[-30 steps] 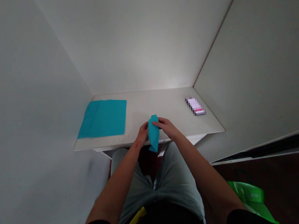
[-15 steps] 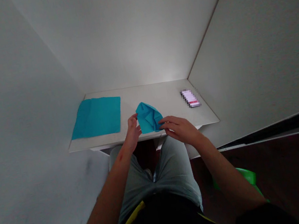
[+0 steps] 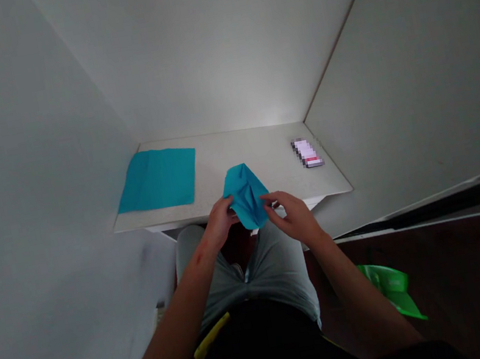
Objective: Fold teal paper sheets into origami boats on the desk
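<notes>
With the creased blue sheet (image 3: pixel 241 188) as the middle of the dial and twelve o'clock towards the far wall, the left hand (image 3: pixel 220 220) is at eight o'clock, clamped on the sheet's left edge, its thumb over the upper face and the other fingers curled below, partly hidden. The right hand (image 3: pixel 291 214), at four o'clock, has its thumb and forefinger drawn together at the sheet's right edge, pinching it, with the remaining fingers bent behind. The sheet itself is held between the two hands at the near edge of the white table (image 3: pixel 234 146), its corner at twelve o'clock above the tabletop and its lower tip reaching past that edge, above the lap; several folds run down its face. Whether any part of it touches the table cannot be told. A larger blue sheet (image 3: pixel 159 179) lies flat on the table between nine and ten o'clock, well apart from the hands. At two o'clock lies a phone (image 3: pixel 307 153), its screen masked by coarse blocks, near the table's right edge. Between four and five o'clock, a green translucent object (image 3: pixel 392 285) is down by the dark floor (image 3: pixel 475 274), beyond the right forearm. At six o'clock are the person's pale jeans (image 3: pixel 279 271).
</notes>
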Demonstrator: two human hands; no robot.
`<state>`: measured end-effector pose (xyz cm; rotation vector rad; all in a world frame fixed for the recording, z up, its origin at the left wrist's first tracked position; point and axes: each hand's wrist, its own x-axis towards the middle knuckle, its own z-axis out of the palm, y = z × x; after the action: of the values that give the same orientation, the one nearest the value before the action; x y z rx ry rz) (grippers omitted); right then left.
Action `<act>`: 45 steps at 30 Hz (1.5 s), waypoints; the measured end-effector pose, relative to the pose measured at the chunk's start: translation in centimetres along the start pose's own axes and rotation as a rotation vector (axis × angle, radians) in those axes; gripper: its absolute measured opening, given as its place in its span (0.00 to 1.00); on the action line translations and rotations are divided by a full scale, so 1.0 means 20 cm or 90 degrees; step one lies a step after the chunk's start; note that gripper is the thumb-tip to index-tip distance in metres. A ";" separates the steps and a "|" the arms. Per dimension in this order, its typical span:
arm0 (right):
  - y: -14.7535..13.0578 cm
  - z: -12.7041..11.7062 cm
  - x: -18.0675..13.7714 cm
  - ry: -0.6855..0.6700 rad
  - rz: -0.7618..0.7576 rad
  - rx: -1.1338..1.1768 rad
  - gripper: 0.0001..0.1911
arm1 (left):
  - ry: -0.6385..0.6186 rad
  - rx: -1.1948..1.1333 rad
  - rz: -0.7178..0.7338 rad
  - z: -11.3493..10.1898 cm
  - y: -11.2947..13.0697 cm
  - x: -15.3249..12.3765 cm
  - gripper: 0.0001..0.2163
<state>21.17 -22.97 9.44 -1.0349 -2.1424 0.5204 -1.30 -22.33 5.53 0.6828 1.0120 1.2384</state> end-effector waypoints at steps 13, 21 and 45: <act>-0.04 0.03 0.11 0.033 0.278 -0.229 0.12 | -0.054 0.312 0.186 0.11 0.10 -0.17 0.23; -0.03 0.04 0.11 0.042 0.316 -0.238 0.11 | -0.073 0.376 0.213 0.13 0.10 -0.17 0.23; 0.07 -0.03 0.06 -0.047 0.032 0.110 0.04 | 0.041 0.521 0.198 0.07 0.19 -0.08 0.20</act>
<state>21.84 -21.16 9.50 -0.9873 -2.0979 0.7649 -1.74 -22.99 9.76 1.4819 1.5218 1.0850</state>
